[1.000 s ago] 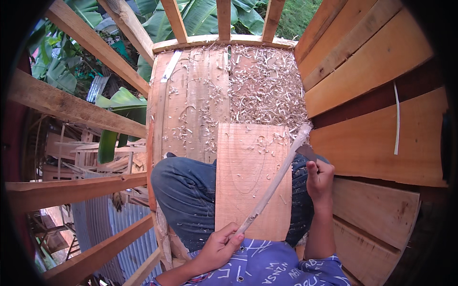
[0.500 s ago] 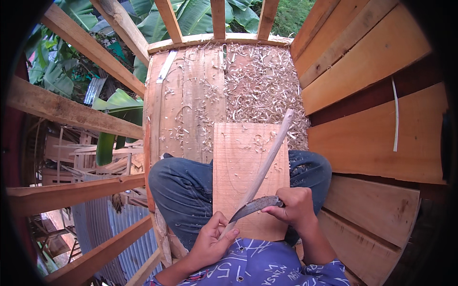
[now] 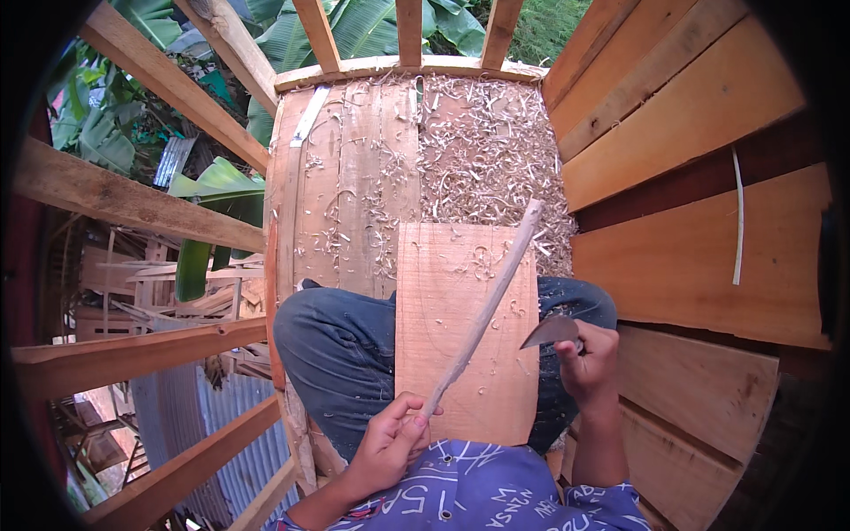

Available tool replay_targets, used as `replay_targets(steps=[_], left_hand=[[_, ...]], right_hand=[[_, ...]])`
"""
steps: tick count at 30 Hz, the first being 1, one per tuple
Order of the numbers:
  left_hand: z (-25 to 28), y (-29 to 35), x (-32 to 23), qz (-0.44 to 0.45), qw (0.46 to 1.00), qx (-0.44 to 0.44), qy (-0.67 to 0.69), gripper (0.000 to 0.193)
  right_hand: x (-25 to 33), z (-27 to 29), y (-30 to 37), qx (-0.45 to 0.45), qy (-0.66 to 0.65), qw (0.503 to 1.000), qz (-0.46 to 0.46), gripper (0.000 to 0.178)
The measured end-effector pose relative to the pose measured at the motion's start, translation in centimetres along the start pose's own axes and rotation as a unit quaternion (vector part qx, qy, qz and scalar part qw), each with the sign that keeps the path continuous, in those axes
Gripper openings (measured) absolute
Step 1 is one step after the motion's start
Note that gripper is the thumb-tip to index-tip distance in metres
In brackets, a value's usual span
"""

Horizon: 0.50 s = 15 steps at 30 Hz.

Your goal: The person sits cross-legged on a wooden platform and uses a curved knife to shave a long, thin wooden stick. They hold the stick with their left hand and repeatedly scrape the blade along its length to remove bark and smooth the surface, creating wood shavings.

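Now we see the knife clear of the stick. Half a second ago its blade lay across the wood just above our left hand; here our right hand has carried it off to the right, so the blade hangs beside the stick with a plain gap between, its tip over the right edge of the board. We take this as a pause between whittling strokes: at this instant nothing is being cut.

The stick itself is much as it was, slanting above the board on our lap, its far end reaching past the board's top edge toward the shavings on the floor. Our left thumb and fingers pinch its near end; our right fingers are curled round the knife's handle, thumb uppermost.

Some of this we cannot read. The handle is mostly buried in our right fist, and the stick's near end disappears into our left hand, so we cannot tell how far it extends there. A curved line on the board is too faint to follow fully, and the stick's underside is turned away, which leaves its finish there unknown to us.
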<state>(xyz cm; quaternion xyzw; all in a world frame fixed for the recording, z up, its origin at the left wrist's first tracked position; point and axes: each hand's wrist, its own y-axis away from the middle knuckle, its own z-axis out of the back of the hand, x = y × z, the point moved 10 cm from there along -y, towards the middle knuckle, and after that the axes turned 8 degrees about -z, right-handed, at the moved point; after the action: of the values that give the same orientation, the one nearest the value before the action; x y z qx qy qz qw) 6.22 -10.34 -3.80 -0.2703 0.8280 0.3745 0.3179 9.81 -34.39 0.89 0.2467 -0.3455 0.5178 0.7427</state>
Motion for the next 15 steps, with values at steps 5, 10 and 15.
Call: replay_targets(steps=[5,10,15], left_hand=[[-0.7,-0.5,-0.9,-0.002,0.998,0.0,-0.058,0.024],[-1.3,0.1,0.4,-0.028,0.989,0.02,-0.143,0.023],[-1.0,-0.2,0.4,-0.024,0.99,0.021,-0.135,0.021]], right_hand=[[4.2,-5.5,2.5,0.097,0.112,0.984,0.101,0.054],[0.4,-1.1,-0.4,-0.063,0.099,0.993,0.003,0.056],[1.3,-1.8,0.8,0.003,0.099,0.995,0.022,0.057]])
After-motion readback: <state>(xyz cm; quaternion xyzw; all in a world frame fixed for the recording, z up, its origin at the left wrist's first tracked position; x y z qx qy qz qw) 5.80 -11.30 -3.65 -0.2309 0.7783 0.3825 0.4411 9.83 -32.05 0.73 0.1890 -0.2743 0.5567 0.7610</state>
